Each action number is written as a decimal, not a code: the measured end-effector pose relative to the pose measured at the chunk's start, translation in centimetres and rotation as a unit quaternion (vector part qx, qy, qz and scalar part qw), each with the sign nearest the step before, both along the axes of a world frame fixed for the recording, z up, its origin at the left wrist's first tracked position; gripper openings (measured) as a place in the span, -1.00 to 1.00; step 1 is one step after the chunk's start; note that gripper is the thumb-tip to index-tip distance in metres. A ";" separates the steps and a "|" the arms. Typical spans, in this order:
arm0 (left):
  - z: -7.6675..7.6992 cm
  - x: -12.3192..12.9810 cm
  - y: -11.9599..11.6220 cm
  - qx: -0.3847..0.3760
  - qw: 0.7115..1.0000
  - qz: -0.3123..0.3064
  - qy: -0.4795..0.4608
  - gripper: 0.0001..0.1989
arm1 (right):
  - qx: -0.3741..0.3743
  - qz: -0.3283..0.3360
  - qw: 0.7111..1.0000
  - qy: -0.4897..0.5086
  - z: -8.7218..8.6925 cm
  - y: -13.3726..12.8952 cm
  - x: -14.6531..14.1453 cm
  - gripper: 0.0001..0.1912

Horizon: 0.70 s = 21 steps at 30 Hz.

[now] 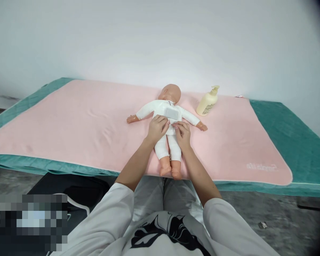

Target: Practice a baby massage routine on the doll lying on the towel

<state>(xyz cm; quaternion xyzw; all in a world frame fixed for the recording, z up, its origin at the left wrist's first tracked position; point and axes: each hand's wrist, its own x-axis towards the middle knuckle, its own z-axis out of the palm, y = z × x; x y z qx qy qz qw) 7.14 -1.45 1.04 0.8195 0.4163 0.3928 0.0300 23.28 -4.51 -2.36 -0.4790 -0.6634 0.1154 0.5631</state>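
Note:
A baby doll point(171, 131) with a soft white cloth body lies back up, its bald head away from me and its feet toward me. A pale rectangular panel point(171, 113) shows on its upper back. My left hand point(158, 128) rests on the left side of the doll's lower back, fingers curled and pinched at the white cloth. On the other side, my right hand point(182, 133) is pinched in the same way, thumb and fingertips together. The fingertips of both hands nearly meet over the middle. Whether a fold of cloth is between them is too small to tell.
A cream pump bottle point(207, 103) stands right of the doll's head. Under both lies a pink mat point(229, 149) on a green padded bed point(296, 131) against a white wall. A black chair-like item point(77, 186) is at lower left, partly behind a blurred patch.

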 end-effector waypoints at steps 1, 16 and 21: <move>0.0 0.0 0.1 -0.004 1.000 0.005 0.003 -0.65 | -0.002 0.003 1.000 0.002 0.0 0.0 0.0 -0.69; -0.2 0.2 0.2 -0.012 0.999 0.028 0.015 -0.64 | -0.019 0.001 1.000 -0.018 -0.3 0.6 0.1 -0.72; -0.2 0.1 0.2 -0.004 0.999 0.028 -0.015 -0.68 | -0.010 0.009 1.000 -0.006 -0.2 0.4 0.1 -0.69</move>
